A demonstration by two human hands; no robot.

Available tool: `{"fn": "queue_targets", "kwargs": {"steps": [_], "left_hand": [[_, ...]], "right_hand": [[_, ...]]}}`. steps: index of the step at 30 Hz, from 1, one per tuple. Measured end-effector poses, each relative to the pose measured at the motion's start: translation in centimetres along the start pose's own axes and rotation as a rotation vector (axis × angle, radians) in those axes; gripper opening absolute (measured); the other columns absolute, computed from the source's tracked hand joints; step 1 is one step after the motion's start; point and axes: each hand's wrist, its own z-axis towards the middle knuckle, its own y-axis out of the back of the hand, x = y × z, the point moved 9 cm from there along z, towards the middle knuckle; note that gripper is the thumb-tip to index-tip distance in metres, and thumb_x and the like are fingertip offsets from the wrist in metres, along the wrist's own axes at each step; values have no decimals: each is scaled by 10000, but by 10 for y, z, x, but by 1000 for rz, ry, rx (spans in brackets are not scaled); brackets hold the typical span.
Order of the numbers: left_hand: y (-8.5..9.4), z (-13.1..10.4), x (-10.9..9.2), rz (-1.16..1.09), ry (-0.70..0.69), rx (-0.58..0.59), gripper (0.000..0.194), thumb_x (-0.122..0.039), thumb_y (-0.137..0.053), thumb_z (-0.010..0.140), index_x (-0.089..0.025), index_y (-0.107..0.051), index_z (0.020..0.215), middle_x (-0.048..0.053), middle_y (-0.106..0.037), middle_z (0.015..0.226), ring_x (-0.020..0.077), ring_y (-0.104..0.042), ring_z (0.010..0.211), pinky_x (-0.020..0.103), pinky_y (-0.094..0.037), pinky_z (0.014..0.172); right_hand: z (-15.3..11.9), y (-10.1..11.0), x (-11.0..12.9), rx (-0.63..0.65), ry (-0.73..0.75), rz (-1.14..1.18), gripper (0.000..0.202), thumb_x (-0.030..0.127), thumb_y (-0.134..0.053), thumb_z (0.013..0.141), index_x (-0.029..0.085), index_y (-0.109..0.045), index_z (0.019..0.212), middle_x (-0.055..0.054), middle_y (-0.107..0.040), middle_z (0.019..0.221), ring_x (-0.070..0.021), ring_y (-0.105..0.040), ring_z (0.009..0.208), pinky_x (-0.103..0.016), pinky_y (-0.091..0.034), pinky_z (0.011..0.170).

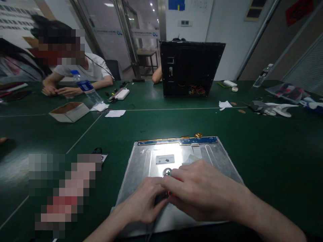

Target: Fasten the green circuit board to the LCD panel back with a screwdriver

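A flat silver metal panel [137,163], which looks like the back of a display screen, lies on the green table. Along its far edge runs a blue circuit board strip [164,142] with a short ribbon cable [195,150]. My left hand [143,198] and my right hand [202,191] meet above the panel's middle, both with fingers closed. Between them shows a small dark and orange-red bit [170,193], mostly hidden. Just beyond the fingertips is a small round metal part [167,172]. A dark cable [150,228] trails toward me from below my left hand.
Across the table stands an upright black housing [193,67] with loose wires, a person partly behind it. Another person [75,70] sits at the left, near a water bottle [87,87] and an open paper box [69,112]. Grey-white gloves [275,109] lie at the right.
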Motion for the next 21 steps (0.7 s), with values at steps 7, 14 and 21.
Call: {"fn": "queue_targets", "kwargs": {"steps": [7,14,21], "left_hand": [[-2,-1,3,16,4,-9,94,-153,-485,795,-181,-567,830,45,-640,784,212,-585,728,301,-456,707],[1,1,-1,-3,-11,-32,105,-173,-472,830,-185,-575,821,41,-641,777,197,-580,690,287,-462,689],[-2,2,5,-42,56,10,122,-190,-494,843,-186,-613,821,33,-639,740,212,-584,727,293,-469,696]], "right_hand": [[0,-2,0,9,7,1,134,230,-475,918,175,-495,1038,-25,-634,843,-139,-487,645,-296,-223,495],[-1,-5,-1,20,5,-1,157,232,-475,913,174,-502,1057,-30,-641,868,-146,-495,661,-304,-212,496],[-1,-4,0,13,11,-11,133,229,-475,900,179,-497,1021,-19,-629,842,-145,-488,649,-311,-205,484]]}}
